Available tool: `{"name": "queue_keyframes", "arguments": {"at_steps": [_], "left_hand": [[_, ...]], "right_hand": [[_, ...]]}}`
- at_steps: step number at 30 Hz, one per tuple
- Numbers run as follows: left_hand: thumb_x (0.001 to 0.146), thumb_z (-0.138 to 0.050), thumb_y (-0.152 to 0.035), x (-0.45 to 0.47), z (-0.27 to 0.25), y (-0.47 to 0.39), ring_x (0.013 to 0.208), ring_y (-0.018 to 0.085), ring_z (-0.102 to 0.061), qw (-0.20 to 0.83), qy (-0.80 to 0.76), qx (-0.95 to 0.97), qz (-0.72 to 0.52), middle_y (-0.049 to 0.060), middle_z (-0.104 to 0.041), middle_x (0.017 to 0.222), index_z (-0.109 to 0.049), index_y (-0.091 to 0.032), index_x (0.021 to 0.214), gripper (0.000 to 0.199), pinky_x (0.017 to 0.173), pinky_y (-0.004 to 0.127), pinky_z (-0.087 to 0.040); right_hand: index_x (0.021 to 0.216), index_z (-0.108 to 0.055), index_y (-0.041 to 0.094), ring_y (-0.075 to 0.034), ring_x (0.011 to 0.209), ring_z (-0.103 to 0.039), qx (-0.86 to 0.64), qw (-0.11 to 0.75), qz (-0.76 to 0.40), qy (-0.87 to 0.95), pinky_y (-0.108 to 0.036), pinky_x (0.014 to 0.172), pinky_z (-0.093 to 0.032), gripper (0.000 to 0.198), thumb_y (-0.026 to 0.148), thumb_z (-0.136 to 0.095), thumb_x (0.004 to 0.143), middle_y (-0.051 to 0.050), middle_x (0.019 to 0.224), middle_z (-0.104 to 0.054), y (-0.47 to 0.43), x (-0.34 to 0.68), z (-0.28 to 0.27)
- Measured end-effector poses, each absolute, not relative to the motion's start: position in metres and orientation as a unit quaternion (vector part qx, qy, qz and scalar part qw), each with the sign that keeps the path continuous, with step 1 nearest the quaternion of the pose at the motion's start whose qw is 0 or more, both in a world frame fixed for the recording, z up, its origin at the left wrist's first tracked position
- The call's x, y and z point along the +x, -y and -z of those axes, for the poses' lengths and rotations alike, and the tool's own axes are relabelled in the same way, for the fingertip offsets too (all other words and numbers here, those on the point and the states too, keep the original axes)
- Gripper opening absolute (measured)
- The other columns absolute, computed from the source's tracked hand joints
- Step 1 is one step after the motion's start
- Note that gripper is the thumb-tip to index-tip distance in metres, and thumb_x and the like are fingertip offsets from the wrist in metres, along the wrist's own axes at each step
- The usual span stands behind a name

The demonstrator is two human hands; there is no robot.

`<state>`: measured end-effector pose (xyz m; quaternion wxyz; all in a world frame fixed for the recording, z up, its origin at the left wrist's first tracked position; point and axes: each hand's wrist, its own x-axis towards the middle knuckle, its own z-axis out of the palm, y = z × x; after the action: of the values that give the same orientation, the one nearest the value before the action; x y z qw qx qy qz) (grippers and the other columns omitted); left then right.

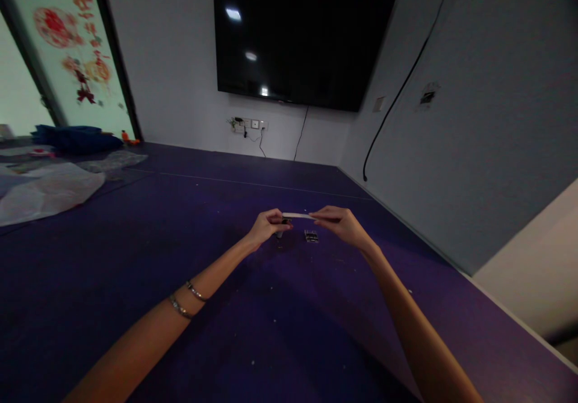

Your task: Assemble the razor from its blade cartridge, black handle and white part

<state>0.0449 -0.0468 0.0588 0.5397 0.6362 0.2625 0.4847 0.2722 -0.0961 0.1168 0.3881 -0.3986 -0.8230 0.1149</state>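
Head view: left hand (266, 227) and right hand (338, 223) pinch opposite ends of a thin whitish strip (297, 215) in their fingers.
Strip risk: uneven pulling might bend it.
Small dark rectangular piece (311, 236): near right fingers; lowering could knock it.
Purple floor (253, 331): spreads wide leftward.
Grey wall (451, 168): right boundary, well apart.

A glossy black rectangular television (302, 41) — grey painted wall (167, 59) behind it; left of it, a pale glass door (65, 56) patterned red and orange — below it, a flat purple floor (217, 198) and thin white strip (297, 215).
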Motion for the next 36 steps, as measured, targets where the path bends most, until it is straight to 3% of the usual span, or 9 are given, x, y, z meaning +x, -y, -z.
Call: {"name": "queue_keyframes", "arguments": {"at_steps": [16, 36], "left_hand": [[0.058, -0.073, -0.018, 0.0474, -0.0600, 0.0473, 0.073, 0.016, -0.063, 0.539, -0.260, 0.635, -0.488, 0.004, -0.068, 0.074, -0.052, -0.014, 0.069, 0.023, 0.059, 0.025, -0.044], [0.058, -0.072, -0.015, 0.0450, -0.0602, 0.0479, 0.072, 0.016, -0.063, 0.537, -0.264, 0.640, -0.482, 0.004, -0.068, 0.074, -0.053, -0.014, 0.068, 0.021, 0.061, 0.025, -0.044]], "right_hand": [[0.099, -0.068, 0.022, -0.015, 0.072, -0.059, -0.395, 0.393, -0.109, 0.823, -0.027, 0.063, -0.045, 0.025, 0.031, -0.057, 0.079, -0.005, 0.086, -0.066, 0.0934, 0.2737, -0.1113], [0.100, -0.068, 0.024, -0.015, 0.078, -0.060, -0.376, 0.383, -0.121, 0.835, -0.027, 0.067, -0.046, 0.024, 0.032, -0.058, 0.079, -0.005, 0.089, -0.066, 0.0996, 0.2720, -0.1178]]}}
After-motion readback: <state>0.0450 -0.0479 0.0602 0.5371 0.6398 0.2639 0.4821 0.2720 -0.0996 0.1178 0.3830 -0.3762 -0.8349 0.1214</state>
